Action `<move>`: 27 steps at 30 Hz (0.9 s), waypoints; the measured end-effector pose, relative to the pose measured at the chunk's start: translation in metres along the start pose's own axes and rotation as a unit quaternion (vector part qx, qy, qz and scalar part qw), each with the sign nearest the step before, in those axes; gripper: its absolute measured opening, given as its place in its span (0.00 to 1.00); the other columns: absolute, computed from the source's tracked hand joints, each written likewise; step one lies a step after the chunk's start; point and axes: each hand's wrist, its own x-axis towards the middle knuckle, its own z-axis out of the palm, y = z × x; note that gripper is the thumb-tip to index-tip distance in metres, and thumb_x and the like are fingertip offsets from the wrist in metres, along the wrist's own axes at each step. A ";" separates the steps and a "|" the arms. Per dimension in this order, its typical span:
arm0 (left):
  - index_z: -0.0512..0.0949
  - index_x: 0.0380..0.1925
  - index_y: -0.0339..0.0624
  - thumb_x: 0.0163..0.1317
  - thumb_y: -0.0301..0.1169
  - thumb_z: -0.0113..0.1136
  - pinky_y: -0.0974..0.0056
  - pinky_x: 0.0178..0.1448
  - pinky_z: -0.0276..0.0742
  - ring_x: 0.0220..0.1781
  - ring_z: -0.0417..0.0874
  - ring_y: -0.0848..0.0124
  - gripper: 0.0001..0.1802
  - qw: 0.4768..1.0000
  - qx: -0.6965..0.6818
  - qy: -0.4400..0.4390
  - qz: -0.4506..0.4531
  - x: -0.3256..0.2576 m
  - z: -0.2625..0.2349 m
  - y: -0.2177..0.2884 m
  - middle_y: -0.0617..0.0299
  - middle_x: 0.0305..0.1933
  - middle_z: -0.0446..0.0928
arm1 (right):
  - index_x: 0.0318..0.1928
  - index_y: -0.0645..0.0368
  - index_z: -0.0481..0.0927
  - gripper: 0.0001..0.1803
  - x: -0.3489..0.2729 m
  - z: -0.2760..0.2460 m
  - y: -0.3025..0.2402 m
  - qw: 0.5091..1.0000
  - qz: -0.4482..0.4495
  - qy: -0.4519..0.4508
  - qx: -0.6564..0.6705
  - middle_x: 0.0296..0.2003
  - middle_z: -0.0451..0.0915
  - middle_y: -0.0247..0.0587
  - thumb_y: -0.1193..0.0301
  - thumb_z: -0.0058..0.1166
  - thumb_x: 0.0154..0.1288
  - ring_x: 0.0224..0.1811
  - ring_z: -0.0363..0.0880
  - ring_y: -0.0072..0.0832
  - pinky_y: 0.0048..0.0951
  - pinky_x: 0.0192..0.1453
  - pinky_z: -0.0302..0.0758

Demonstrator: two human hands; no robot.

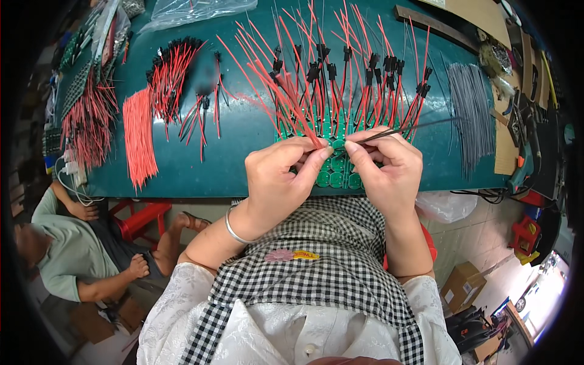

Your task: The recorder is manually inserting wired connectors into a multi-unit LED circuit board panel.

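Green circuit panel is lying on the teal desk beneath both hands. Left hand is pinching a red wire at its lower end. Right hand is pinching a thin dark wire, just beside the left fingertips.

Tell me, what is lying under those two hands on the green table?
Under the left hand and right hand lies a green panel of round circuit boards with red and black wires fanning out. The part beneath the palms is covered.
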 end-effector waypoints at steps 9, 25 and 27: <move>0.84 0.30 0.30 0.58 0.21 0.73 0.71 0.27 0.81 0.26 0.87 0.72 0.06 1.000 0.015 -0.003 0.016 -0.002 0.001 -0.004 0.52 0.34 0.88 | 0.39 0.67 0.84 0.06 0.015 -0.001 -0.012 0.986 -0.047 -0.103 -0.127 0.29 0.81 0.41 0.82 0.63 0.60 0.25 0.81 0.25 0.25 0.29 0.76; 0.85 0.44 0.31 0.60 0.17 0.70 0.72 0.32 0.83 0.28 0.86 0.76 0.11 0.997 0.064 -0.020 0.032 -0.002 0.000 -0.003 0.56 0.33 0.88 | 0.37 0.64 0.90 0.06 -0.004 -0.024 -0.001 0.999 0.037 0.008 0.029 0.36 0.87 0.40 0.82 0.68 0.59 0.34 0.84 0.22 0.21 0.33 0.80; 0.85 0.44 0.30 0.61 0.17 0.69 0.72 0.32 0.82 0.28 0.86 0.77 0.10 0.998 0.055 -0.006 0.033 -0.002 0.001 -0.003 0.56 0.33 0.88 | 0.37 0.64 0.90 0.05 -0.004 -0.021 0.002 0.999 0.021 0.013 0.028 0.36 0.87 0.40 0.82 0.68 0.59 0.34 0.84 0.22 0.21 0.33 0.80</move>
